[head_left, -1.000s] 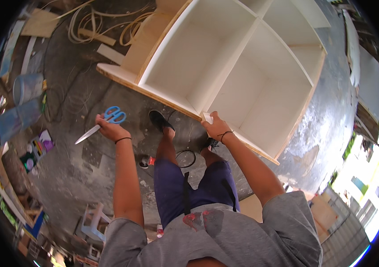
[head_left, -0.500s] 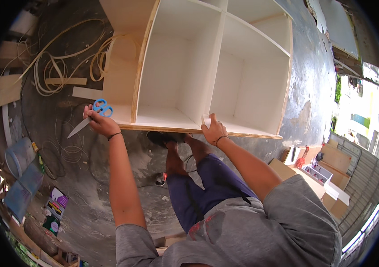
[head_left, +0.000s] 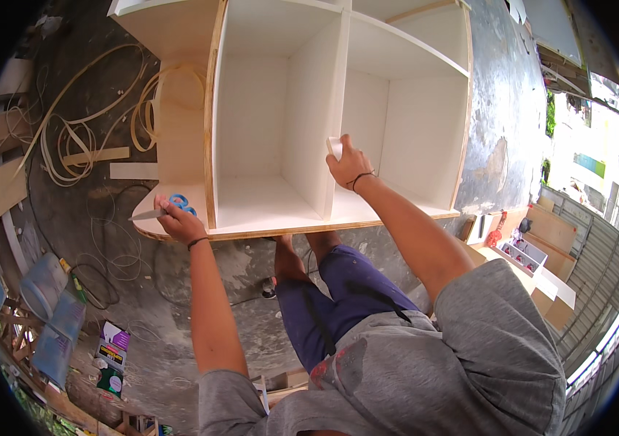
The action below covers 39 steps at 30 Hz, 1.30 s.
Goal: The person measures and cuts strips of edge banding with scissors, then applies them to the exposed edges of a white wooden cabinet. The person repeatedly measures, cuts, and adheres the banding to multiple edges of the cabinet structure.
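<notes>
I see white cabinet (head_left: pixel 247 109) ahead: right hand (head_left: pixel 350 164) pinching pale piece (head_left: pixel 334 147) at divider (head_left: pixel 339 87), left hand (head_left: pixel 178 222) curled round scissors (head_left: pixel 151 214) by rounded end (head_left: pixel 147 227). Coiled strips (head_left: pixel 151 116), plank (head_left: pixel 97 155) crowd floor (head_left: pixel 171 299) at left. Since earlier frame, right hand has moved up divider.

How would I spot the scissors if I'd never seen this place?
Start at the big white cabinet and follow its bottom edge to the rounded left end. There the left hand holds the scissors; bright blue handle loops set them apart from the cabinet's white.
</notes>
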Motion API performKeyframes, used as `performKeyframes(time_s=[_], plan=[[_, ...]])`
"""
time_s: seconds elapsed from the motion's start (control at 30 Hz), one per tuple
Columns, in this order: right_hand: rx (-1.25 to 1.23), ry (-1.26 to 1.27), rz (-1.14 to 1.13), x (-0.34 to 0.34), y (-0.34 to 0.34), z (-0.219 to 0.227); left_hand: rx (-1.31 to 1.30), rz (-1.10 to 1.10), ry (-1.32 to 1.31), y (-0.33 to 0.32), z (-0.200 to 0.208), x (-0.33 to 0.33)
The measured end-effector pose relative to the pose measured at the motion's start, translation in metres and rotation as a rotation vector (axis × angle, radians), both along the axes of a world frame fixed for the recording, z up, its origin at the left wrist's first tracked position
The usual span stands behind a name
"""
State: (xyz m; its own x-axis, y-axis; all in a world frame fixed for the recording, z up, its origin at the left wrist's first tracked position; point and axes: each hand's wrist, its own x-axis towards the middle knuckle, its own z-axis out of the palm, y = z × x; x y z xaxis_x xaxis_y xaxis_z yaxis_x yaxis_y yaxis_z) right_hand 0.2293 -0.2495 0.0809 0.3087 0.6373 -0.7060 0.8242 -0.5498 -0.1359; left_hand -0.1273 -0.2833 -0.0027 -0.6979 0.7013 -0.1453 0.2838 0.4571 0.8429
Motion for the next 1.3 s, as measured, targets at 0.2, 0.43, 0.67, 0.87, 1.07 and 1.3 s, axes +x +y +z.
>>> performKeyframes(time_s=[0.2, 0.43, 0.67, 0.87, 1.07, 1.3], plan=[[-0.02, -0.004, 0.019, 0.02, 0.071, 0.001, -0.003, 0.001, -0.012, 0.004, 0.006, 0.005], [0.022, -0.026, 0.046, 0.05, 0.154, -0.012, -0.008, 0.0, 0.02, 0.003, 0.001, 0.002], [0.11, -0.062, 0.063, 0.08, 0.24, -0.025, -0.037, 0.014, 0.018, 0.002, 0.0, 0.004], [0.09, -0.049, 0.003, 0.095, 0.304, -0.028, -0.04, 0.039, -0.008, 0.005, 0.003, 0.008], [0.072, -0.049, 0.087, 0.092, 0.28, -0.033, -0.022, 0.001, 0.1, 0.005, -0.001, 0.003], [0.131, -0.085, 0.059, 0.109, 0.309, -0.044, -0.04, -0.042, 0.074, -0.002, -0.011, 0.0]])
